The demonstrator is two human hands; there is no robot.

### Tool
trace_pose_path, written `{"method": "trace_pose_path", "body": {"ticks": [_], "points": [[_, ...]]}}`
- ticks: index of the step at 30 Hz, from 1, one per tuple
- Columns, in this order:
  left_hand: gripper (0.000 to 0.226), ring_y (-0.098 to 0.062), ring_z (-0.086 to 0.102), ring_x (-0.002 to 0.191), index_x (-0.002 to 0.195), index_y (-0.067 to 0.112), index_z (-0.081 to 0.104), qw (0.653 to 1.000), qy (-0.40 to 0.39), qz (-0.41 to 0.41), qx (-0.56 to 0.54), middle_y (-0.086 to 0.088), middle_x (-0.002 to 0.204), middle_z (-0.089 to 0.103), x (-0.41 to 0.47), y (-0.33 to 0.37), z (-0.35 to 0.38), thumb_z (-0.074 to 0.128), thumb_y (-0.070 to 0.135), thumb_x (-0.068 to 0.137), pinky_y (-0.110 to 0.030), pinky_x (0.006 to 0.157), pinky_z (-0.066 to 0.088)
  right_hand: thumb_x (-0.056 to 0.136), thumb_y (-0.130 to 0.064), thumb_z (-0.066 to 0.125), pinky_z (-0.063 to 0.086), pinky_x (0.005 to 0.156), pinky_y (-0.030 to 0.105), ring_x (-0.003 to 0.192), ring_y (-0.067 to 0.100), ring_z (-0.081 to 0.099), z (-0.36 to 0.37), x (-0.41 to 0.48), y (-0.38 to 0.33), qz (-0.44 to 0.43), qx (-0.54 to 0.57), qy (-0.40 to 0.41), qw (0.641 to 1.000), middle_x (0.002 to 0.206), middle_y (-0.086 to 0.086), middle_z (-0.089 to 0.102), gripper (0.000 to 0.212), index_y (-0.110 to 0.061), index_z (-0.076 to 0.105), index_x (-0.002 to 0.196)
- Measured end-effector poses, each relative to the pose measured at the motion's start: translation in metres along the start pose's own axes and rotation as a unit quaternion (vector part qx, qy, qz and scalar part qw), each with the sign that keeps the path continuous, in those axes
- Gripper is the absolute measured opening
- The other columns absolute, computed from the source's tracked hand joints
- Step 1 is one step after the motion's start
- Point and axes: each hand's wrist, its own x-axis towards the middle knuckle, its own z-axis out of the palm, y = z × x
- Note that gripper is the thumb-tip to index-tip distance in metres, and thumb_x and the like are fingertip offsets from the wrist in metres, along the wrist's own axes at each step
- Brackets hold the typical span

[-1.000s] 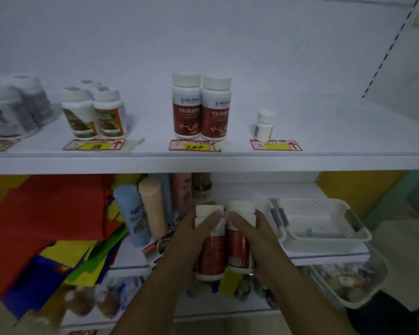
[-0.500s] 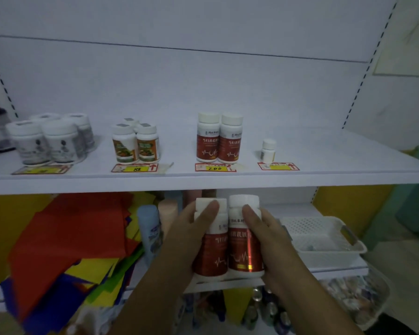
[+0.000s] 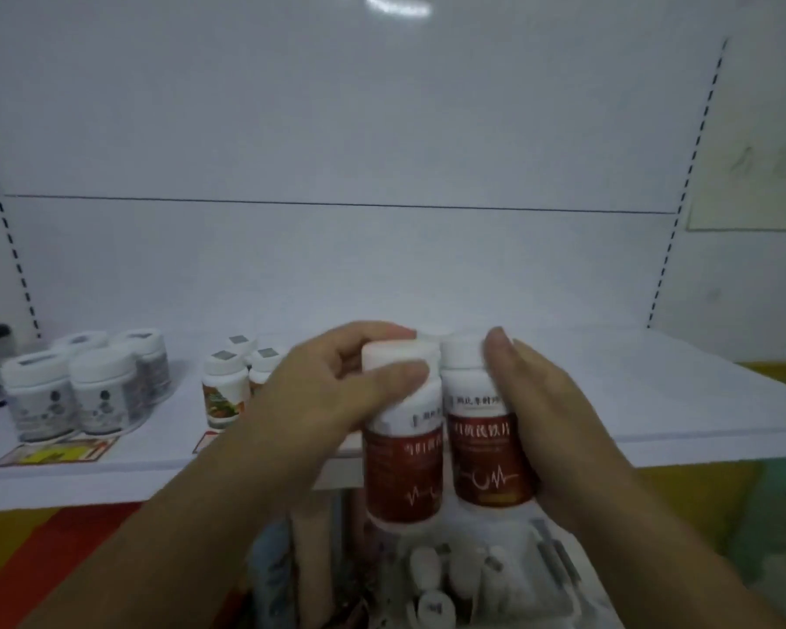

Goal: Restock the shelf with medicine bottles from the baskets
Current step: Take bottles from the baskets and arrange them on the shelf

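Two medicine bottles with red labels and white caps are held side by side in front of the white shelf's (image 3: 681, 401) front edge. My left hand (image 3: 318, 401) grips the left bottle (image 3: 402, 474), its fingers curled over the cap. My right hand (image 3: 550, 415) holds the right bottle (image 3: 486, 456) from the side, with the thumb against its cap. Their caps reach above the shelf surface and their bases hang below the edge. The shelf behind my hands is hidden.
Several grey-labelled jars (image 3: 42, 397) stand at the shelf's left, with orange-labelled bottles (image 3: 223, 392) beside them and a price tag (image 3: 55, 451) in front. Below, a white basket (image 3: 559, 565) holds small white bottles. Red and yellow sheets (image 3: 42, 560) lie at lower left.
Both hands have lifted the pair of red bottles from below the shelf up to its front edge. The view has moved closer and tilted upward.
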Motion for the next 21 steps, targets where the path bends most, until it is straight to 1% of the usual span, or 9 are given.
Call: {"method": "trace_pose_path", "body": {"ticks": [2, 3, 5, 6, 8, 12, 14, 17, 21], "points": [[0.047, -0.003, 0.070, 0.086, 0.092, 0.039, 0.072, 0.996, 0.049, 0.048, 0.056, 0.015, 0.094, 0.075, 0.032, 0.024, -0.012, 0.071, 0.050, 0.046, -0.018, 0.068, 0.055, 0.056, -0.076, 0.060, 0.058, 0.079, 0.040, 0.093, 0.020, 0.071, -0.015, 0.037, -0.021, -0.039, -0.010, 0.035, 0.999, 0.107, 0.004, 0.072, 0.081, -0.021, 0.061, 0.114], [0.050, -0.002, 0.070, 0.088, 0.096, 0.036, 0.071, 0.993, 0.075, 0.066, 0.065, 0.016, 0.095, 0.074, 0.050, 0.033, -0.021, 0.071, 0.049, 0.048, -0.018, 0.068, 0.055, 0.056, -0.075, 0.061, 0.059, 0.079, 0.036, 0.092, 0.018, 0.070, -0.023, 0.057, -0.030, -0.064, -0.015, 0.054, 0.996, 0.108, 0.004, 0.071, 0.082, -0.017, 0.060, 0.115], [0.054, -0.001, 0.070, 0.086, 0.106, 0.026, 0.068, 0.988, 0.116, 0.085, 0.055, 0.010, 0.096, 0.075, 0.085, 0.048, -0.036, 0.072, 0.039, 0.054, -0.017, 0.063, 0.057, 0.061, -0.065, 0.061, 0.057, 0.069, 0.025, 0.082, 0.011, 0.070, -0.037, 0.096, -0.043, -0.105, -0.018, 0.081, 0.991, 0.095, 0.000, 0.073, 0.060, -0.019, 0.064, 0.100], [0.053, -0.002, 0.070, 0.085, 0.109, 0.023, 0.067, 0.986, 0.130, 0.085, 0.066, 0.008, 0.097, 0.074, 0.104, 0.053, -0.041, 0.073, 0.033, 0.057, -0.017, 0.061, 0.057, 0.067, -0.060, 0.062, 0.055, 0.069, 0.024, 0.080, 0.010, 0.069, -0.043, 0.116, -0.045, -0.111, -0.023, 0.087, 0.990, 0.091, -0.002, 0.072, 0.050, -0.020, 0.064, 0.096], [0.047, -0.007, 0.070, 0.085, 0.112, 0.021, 0.065, 0.981, 0.135, 0.065, 0.126, 0.008, 0.100, 0.070, 0.139, 0.057, -0.049, 0.076, 0.022, 0.066, -0.018, 0.059, 0.057, 0.079, -0.051, 0.063, 0.053, 0.079, 0.031, 0.087, 0.013, 0.066, -0.054, 0.156, -0.039, -0.095, -0.048, 0.086, 0.991, 0.095, -0.001, 0.070, 0.038, -0.018, 0.065, 0.097], [0.034, -0.012, 0.064, 0.094, 0.104, 0.022, 0.065, 0.963, 0.078, -0.043, 0.254, 0.005, 0.104, 0.067, 0.190, 0.034, -0.059, 0.074, 0.009, 0.074, -0.023, 0.058, 0.057, 0.081, -0.038, 0.068, 0.050, 0.095, 0.042, 0.100, 0.020, 0.065, -0.062, 0.210, -0.005, -0.027, -0.090, 0.019, 0.995, 0.104, 0.004, 0.069, 0.033, -0.013, 0.066, 0.103], [0.033, -0.017, 0.065, 0.095, 0.103, 0.018, 0.066, 0.955, 0.043, -0.095, 0.279, -0.002, 0.108, 0.067, 0.204, 0.013, -0.060, 0.074, 0.005, 0.074, -0.025, 0.059, 0.058, 0.079, -0.034, 0.070, 0.051, 0.091, 0.037, 0.099, 0.018, 0.065, -0.063, 0.222, 0.016, -0.003, -0.108, -0.024, 0.994, 0.102, 0.002, 0.070, 0.029, -0.014, 0.068, 0.100], [0.036, -0.022, 0.064, 0.098, 0.106, 0.020, 0.064, 0.943, -0.016, -0.159, 0.292, -0.005, 0.115, 0.063, 0.213, -0.018, -0.058, 0.072, 0.005, 0.075, -0.025, 0.062, 0.058, 0.080, -0.030, 0.070, 0.055, 0.074, 0.023, 0.094, 0.016, 0.067, -0.064, 0.228, 0.042, 0.047, -0.117, -0.099, 0.987, 0.098, 0.000, 0.072, 0.022, -0.015, 0.071, 0.095], [0.035, -0.021, 0.065, 0.098, 0.104, 0.022, 0.067, 0.925, -0.086, -0.222, 0.296, -0.004, 0.113, 0.065, 0.218, -0.041, -0.058, 0.072, 0.004, 0.074, -0.027, 0.067, 0.058, 0.078, -0.026, 0.072, 0.056, 0.073, 0.024, 0.093, 0.016, 0.068, -0.064, 0.229, 0.063, 0.097, -0.130, -0.159, 0.974, 0.099, 0.003, 0.073, 0.023, -0.011, 0.072, 0.096]]}}
